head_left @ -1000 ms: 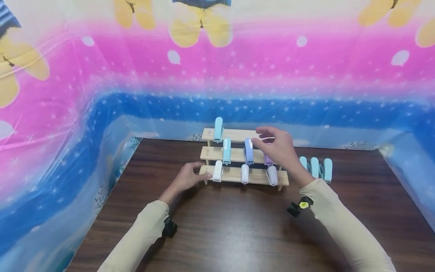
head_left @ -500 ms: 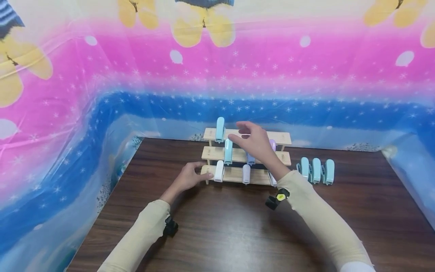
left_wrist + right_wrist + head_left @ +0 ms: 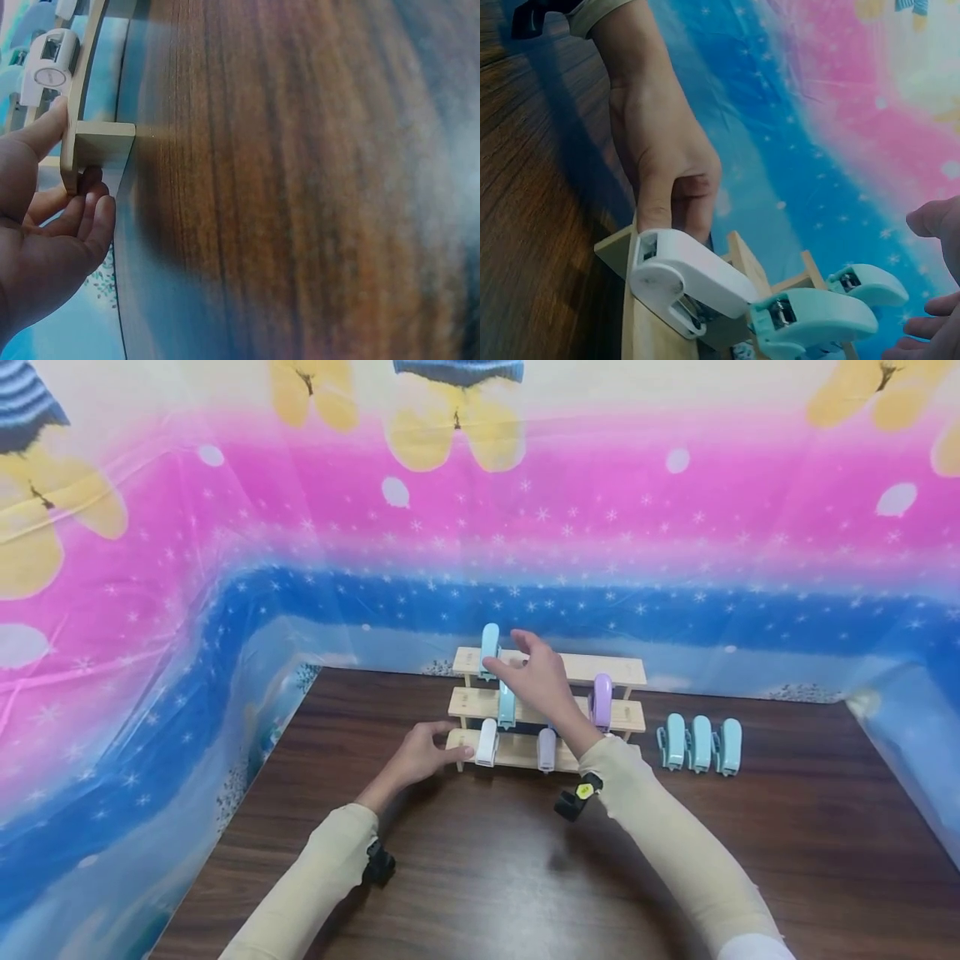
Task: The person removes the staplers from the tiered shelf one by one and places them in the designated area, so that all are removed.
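A three-step wooden rack [image 3: 600, 669] carries several staplers. My left hand [image 3: 422, 755] grips the left end of its bottom step; in the left wrist view the thumb lies on top, fingers under the board. My right hand [image 3: 542, 683], thumb and fingers apart and holding nothing, is just right of the teal stapler [image 3: 491, 643] on the top step. Below that stand another teal stapler [image 3: 507, 707] and a purple stapler [image 3: 602, 697] on the middle step. A white stapler [image 3: 697, 266] and a pale lavender stapler [image 3: 547, 749] sit on the bottom step. The right hand and sleeve hide other staplers.
Three teal staplers [image 3: 701, 743] stand in a row on the brown wooden table [image 3: 480, 860], right of the rack. A printed pink and blue cloth [image 3: 585, 543] hangs behind the table and along its sides.
My right hand has moved left across the rack, from near the blue and purple staplers to the top teal one. The purple stapler has come into sight. My left hand keeps its grip.
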A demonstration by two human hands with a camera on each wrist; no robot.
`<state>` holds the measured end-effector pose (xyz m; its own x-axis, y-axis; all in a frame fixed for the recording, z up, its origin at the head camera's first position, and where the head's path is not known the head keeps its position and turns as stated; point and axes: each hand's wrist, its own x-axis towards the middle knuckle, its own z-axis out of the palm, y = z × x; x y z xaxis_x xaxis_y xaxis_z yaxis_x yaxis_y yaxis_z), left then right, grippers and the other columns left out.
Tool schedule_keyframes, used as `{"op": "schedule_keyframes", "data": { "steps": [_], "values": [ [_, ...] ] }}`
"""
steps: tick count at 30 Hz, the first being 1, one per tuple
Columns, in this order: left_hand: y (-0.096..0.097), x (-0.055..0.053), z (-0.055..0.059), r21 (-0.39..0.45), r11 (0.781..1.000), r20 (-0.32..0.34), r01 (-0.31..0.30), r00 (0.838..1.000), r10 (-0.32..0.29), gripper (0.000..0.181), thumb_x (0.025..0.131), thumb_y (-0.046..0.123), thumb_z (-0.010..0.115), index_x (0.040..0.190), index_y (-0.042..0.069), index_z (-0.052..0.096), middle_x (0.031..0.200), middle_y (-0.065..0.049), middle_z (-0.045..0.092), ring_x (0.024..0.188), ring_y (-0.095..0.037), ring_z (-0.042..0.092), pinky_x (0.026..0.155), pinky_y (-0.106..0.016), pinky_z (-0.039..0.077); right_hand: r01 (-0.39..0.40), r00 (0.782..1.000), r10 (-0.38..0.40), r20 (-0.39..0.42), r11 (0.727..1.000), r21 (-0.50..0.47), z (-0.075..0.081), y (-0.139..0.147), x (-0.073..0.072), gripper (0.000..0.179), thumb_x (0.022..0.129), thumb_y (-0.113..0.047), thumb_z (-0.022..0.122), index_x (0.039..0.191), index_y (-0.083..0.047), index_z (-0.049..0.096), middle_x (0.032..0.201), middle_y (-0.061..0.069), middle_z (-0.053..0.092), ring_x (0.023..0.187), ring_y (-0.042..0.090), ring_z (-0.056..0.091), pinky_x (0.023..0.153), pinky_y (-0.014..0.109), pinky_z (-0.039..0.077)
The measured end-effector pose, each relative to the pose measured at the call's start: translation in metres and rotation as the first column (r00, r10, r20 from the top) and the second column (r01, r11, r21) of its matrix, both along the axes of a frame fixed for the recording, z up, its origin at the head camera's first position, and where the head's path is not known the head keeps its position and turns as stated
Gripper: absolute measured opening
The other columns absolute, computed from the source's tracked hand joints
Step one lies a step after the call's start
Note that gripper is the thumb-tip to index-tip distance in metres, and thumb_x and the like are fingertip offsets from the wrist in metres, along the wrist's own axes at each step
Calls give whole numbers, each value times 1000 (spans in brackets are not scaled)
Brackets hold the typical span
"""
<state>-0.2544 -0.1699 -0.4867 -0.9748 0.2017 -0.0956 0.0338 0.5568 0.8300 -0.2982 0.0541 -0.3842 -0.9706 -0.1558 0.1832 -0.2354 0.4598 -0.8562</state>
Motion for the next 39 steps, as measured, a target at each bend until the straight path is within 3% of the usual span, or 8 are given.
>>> {"op": "schedule_keyframes", "data": {
  "steps": [12,29,39],
  "values": [
    [0,3,-3,19,1000,-12,4,1000,-4,62,92,33,78,140,-1,58,84,-8,69,61,-21,62,57,-31,49,47,998,-47,30,999,17,-16,-19,-10,80,90,-46,76,152,-6,45,148,15,55,130,32,56,104,46,48],
    [-1,3,-1,14,1000,-18,6,1000,-6,63,93,34,78,142,0,57,92,-9,71,62,-21,64,59,-32,51,97,995,-97,-21,995,-3,-18,-26,-20,68,90,-43,77,139,0,59,122,14,70,113,29,65,94,45,53],
    [0,3,-1,6,1000,-9,1,1000,-1,65,92,36,78,142,0,57,88,-8,71,62,-20,63,59,-33,51,124,992,-123,-36,991,51,-15,-29,-20,56,91,-40,77,131,-1,67,108,11,74,100,25,68,84,42,55]
  ]
}}
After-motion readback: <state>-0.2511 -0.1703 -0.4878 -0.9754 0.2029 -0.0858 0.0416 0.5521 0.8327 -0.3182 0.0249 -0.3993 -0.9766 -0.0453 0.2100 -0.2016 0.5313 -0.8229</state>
